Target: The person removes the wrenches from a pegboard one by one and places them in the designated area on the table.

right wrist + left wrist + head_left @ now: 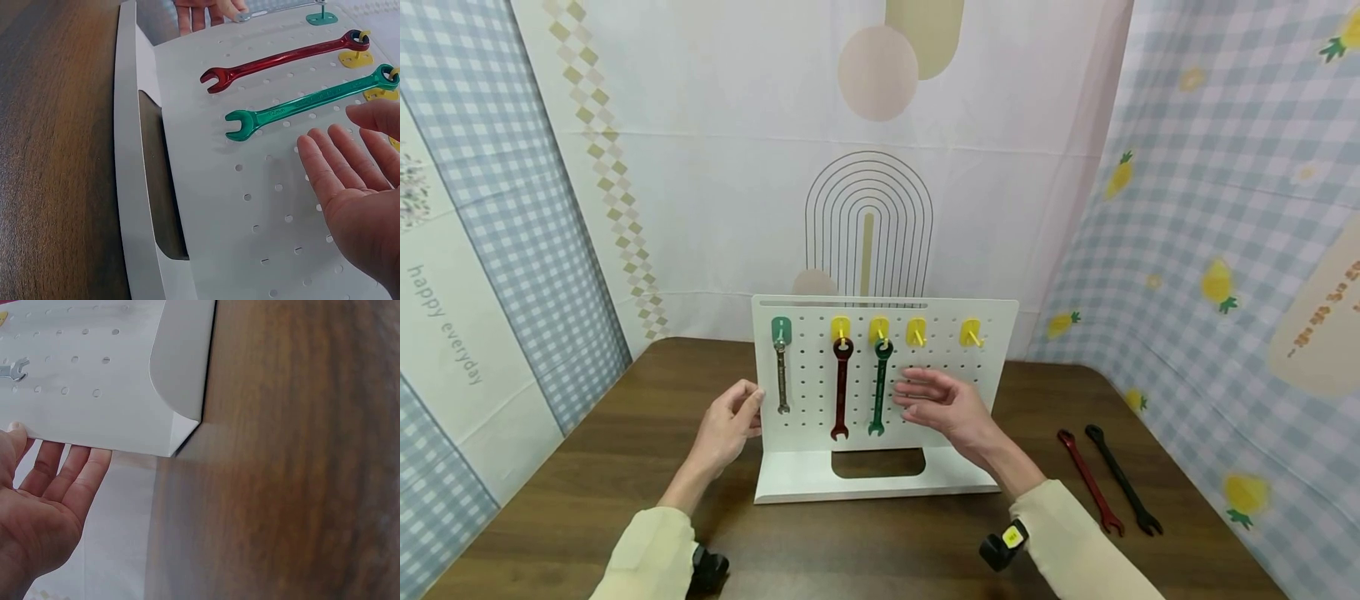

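A white pegboard [805,375] stands upright on the table. My left hand [727,425] holds its left edge, thumb [17,430] at the front and fingers [84,481] reaching behind. On the board hang a small silver wrench [782,379] from a green hook [782,328], a dark red wrench [841,392] and a green wrench [880,392] from yellow hooks. Just right of the green wrench is my right hand [951,412], holding nothing, its fingers extended in front of the board. In the right wrist view its fingertips lie below the green wrench [306,103].
Two more yellow hooks [917,332] on the right of the board carry nothing. On the table [820,550] at the right lie a red wrench [1090,482] and a black wrench [1122,479]. Patterned cloth [722,208] hangs behind and on both sides.
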Motion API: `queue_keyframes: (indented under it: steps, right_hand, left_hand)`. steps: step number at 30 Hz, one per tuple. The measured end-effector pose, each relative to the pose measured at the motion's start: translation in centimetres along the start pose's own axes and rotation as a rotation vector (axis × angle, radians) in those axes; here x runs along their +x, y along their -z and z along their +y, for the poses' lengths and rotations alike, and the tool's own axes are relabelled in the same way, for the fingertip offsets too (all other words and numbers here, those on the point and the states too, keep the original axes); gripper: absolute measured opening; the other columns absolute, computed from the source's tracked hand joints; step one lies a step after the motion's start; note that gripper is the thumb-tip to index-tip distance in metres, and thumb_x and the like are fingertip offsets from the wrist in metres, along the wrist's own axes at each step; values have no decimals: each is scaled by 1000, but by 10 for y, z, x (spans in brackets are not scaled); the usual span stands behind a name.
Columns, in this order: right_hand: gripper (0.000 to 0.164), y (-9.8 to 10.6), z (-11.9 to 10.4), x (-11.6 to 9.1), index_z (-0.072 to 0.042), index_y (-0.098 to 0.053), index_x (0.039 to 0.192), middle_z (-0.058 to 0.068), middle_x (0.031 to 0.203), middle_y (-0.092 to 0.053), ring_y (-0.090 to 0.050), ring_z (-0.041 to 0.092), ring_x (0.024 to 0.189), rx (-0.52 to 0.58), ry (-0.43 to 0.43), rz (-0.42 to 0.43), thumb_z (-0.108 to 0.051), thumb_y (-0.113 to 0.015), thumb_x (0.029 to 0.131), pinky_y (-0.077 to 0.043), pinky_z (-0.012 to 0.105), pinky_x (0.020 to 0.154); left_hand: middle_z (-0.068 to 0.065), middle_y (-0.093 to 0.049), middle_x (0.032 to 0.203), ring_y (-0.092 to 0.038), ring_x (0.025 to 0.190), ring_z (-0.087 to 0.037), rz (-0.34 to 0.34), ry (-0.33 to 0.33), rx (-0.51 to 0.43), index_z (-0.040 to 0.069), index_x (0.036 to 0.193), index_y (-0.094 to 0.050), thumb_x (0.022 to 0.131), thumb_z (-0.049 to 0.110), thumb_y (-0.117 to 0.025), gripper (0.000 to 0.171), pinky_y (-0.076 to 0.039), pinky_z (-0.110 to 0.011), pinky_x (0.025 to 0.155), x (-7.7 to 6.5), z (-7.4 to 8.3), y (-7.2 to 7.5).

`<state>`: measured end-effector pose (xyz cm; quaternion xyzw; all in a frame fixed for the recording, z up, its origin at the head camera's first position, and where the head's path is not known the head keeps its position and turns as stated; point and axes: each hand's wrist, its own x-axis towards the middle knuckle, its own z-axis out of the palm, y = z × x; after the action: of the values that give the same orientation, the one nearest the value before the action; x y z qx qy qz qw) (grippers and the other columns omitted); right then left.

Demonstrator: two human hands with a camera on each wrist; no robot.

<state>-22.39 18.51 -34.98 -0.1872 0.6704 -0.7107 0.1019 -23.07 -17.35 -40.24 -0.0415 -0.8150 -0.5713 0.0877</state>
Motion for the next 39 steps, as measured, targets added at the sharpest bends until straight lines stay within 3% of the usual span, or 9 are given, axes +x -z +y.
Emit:
queue_keyframes:
  steps: [8, 19, 35, 39]
  right_hand:
    - [59, -2, 1, 2, 5, -46, 153, 31, 150, -56, -66, 32, 132, 1, -7, 4, 8, -66, 97, -60, 40, 104]
    - [59, -7, 0, 5, 6, -45, 153, 32, 151, -54, -58, 43, 139, -18, 3, -23, 9, -65, 98, -57, 43, 108]
    - [60, -19, 1, 15, -1, -51, 152, 26, 149, -59, -66, 30, 130, -75, -17, 7, 3, -70, 96, -58, 37, 108]
    - [62, -20, 2, 19, 3, -48, 153, 29, 148, -58, -69, 22, 123, -64, -11, 7, 5, -70, 94, -58, 34, 107]
  left_hand:
    - [-18, -63, 106, -65, 91, -25, 2, -2, -4, 3, 116, -61, 114, 27, -52, 26, -67, -37, 84, -1, -1, 0]
    - [-19, -64, 107, -66, 91, -24, 5, 8, -9, 4, 117, -62, 114, 27, -52, 25, -67, -35, 83, 0, -1, 0]
    - [-21, -67, 111, -68, 91, -24, 10, 16, -6, 3, 117, -62, 114, 26, -51, 25, -67, -37, 83, 0, -2, -1]
    - [-21, -67, 111, -68, 91, -23, 9, 15, -4, 3, 117, -62, 114, 26, -51, 25, -67, -36, 83, 0, -2, -1]
